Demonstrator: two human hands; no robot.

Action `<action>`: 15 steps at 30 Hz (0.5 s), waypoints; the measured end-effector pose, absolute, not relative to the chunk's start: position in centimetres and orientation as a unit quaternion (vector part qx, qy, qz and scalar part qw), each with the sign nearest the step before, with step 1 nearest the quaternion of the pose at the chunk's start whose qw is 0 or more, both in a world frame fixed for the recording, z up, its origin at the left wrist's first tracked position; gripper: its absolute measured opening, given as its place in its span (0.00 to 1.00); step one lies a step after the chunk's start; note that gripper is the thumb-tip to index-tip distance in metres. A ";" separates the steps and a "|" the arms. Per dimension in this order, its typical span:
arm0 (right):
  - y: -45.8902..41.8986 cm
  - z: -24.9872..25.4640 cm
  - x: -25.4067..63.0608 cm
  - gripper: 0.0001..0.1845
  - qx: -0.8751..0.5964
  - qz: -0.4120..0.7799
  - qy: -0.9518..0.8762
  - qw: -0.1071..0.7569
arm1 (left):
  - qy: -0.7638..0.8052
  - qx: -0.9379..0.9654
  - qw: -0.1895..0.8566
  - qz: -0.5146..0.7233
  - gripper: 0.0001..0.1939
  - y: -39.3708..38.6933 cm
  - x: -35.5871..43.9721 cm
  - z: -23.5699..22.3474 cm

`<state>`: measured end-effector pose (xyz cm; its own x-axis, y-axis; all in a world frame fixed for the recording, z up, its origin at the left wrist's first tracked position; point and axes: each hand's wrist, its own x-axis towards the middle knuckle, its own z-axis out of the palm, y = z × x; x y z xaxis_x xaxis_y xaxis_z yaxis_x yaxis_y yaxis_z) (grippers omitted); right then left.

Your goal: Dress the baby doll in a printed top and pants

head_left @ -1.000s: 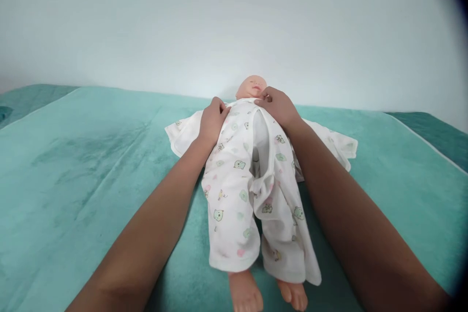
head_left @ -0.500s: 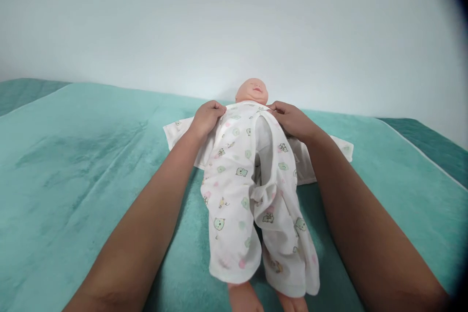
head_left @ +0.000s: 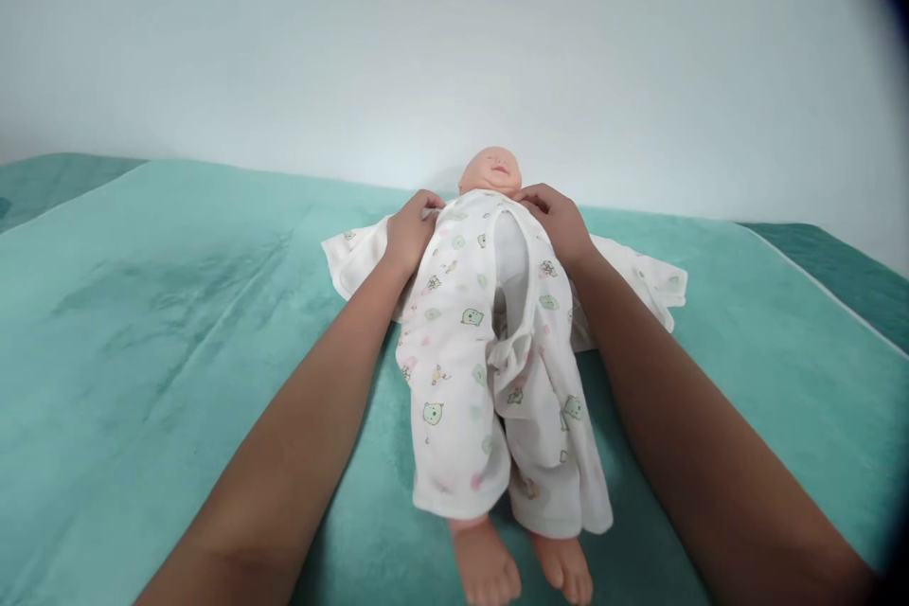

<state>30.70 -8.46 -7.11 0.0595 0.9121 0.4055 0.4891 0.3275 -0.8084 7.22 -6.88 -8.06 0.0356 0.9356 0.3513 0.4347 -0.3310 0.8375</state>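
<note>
A baby doll lies on its back on a teal blanket, head away from me, bare feet toward me. It wears a white romper printed with small green and pink animals, its front lying open down the middle. My left hand is closed on the romper's fabric at the doll's left-side shoulder. On the other shoulder, my right hand pinches the romper's collar beside the neck. Both sleeves spread out flat to either side.
The teal blanket covers a wide flat surface, with a darker teal layer showing at the right and far-left edges. A plain pale wall rises right behind the doll's head.
Both hands pulled the romper up toward the doll's shoulders; the leg hems rose and both feet now show. The hands sit slightly closer to the neck.
</note>
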 end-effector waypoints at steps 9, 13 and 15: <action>-14.4 -9.0 31.1 0.13 -0.563 0.129 -0.611 0.541 | 0.449 0.775 0.105 0.433 0.16 -10.2 5.0 -9.9; -17.2 -9.1 31.4 0.08 -0.653 0.210 -0.554 0.472 | 0.480 0.791 0.052 0.375 0.18 -13.2 4.4 -10.0; -17.8 -9.1 31.5 0.08 -0.651 0.244 -0.558 0.452 | 0.505 0.781 0.045 0.364 0.16 -14.5 4.4 -9.8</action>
